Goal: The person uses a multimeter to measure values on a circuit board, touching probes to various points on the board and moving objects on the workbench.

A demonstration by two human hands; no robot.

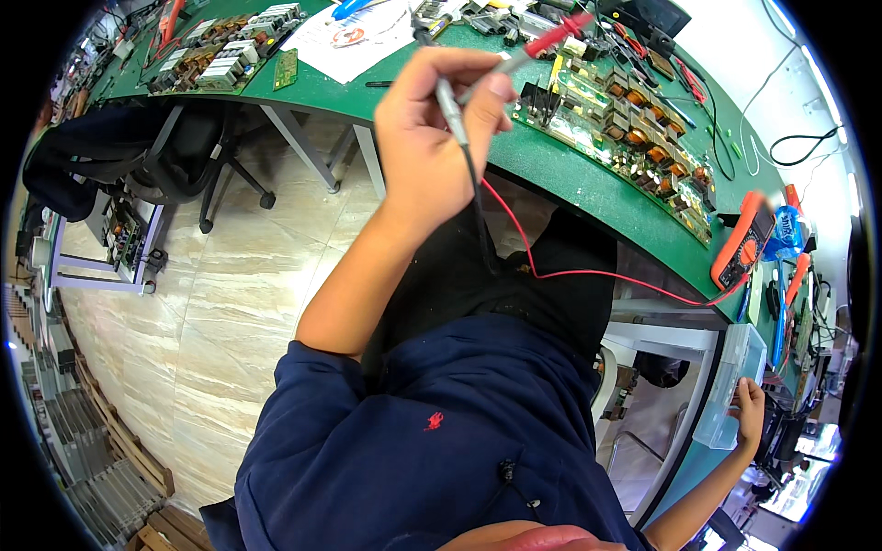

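My left hand (432,138) is raised over the near edge of the green bench, closed around two multimeter test probes. One is the red and grey probe (551,39), pointing up to the right; the other is the grey and black probe (450,108), its black lead dropping past my wrist. Far to the right, my right hand (751,418) has its fingers at the side of a clear plastic box (712,427) by the bench edge. The fingers look bent on its wall; the box's contents are unclear. A large circuit board (588,138) lies just beyond my left hand.
An orange multimeter (742,241) stands on the green bench (634,225), its red lead (606,274) running across my lap. Another circuit board (220,55), a paper sheet (354,41) and tools lie farther left. A black office chair (184,161) stands on the left floor.
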